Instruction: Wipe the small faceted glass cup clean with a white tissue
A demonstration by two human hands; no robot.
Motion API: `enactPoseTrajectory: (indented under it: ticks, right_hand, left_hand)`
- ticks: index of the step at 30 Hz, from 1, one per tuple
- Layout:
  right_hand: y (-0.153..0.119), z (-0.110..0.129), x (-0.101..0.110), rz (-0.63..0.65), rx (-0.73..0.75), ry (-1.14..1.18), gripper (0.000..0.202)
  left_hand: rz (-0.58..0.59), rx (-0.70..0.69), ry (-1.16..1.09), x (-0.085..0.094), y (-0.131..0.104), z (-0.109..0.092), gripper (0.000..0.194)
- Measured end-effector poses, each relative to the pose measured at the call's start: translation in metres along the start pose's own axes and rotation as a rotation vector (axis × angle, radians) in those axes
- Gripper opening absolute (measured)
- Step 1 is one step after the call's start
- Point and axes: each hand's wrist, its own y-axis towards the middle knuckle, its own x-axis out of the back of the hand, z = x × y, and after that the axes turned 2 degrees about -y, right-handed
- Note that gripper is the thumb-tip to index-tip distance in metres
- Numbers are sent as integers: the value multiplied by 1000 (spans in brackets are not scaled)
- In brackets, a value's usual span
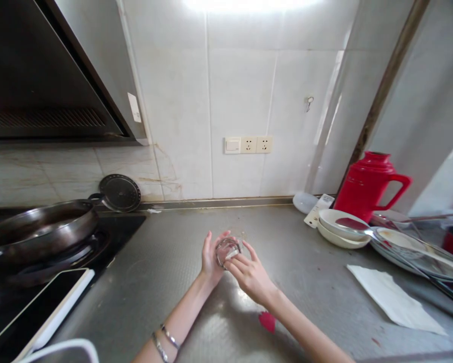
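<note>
Both hands meet over the steel counter, mid-frame, near the front edge. Left hand wraps a small clear glass from the left side, fingers curled round its wall. Right hand comes in from the right, fingertips on or inside the glass's mouth, poss. w/ a bit of white stuff pinched there; can't tell what. Glass held tilted, mouth toward camera, above the counter, not resting on it.

Handling, est.: small, light, rigid, brittle; smooth wall prob. slippery if wet. Best grip = round the wall as left hand has it, not by the rim.

Around: wok on the stove at left, red jug and stacked bowls at right, white paper sheet flat on the counter, well apart from hands.
</note>
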Motion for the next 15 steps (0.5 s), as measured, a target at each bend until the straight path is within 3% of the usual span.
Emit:
enactPoseTrajectory:
  ticks: [3, 7, 11, 15]
  right_hand:
    - [4, -17, 17, 111, 172, -36, 20]
    - [12, -38, 36, 209, 293, -62, 20]
    - [15, -48, 42, 259, 386, -46, 19]
    - [12, -48, 34, 287, 461, -54, 19]
  left_hand:
    - [41, 196, 49, 1, 1, -2, 54]
    - [114, 437, 135, 6, 4, -6, 58]
    - [244, 557, 234, 9, 3, -15, 64]
    - [171, 624, 265, 14, 5, -15, 61]
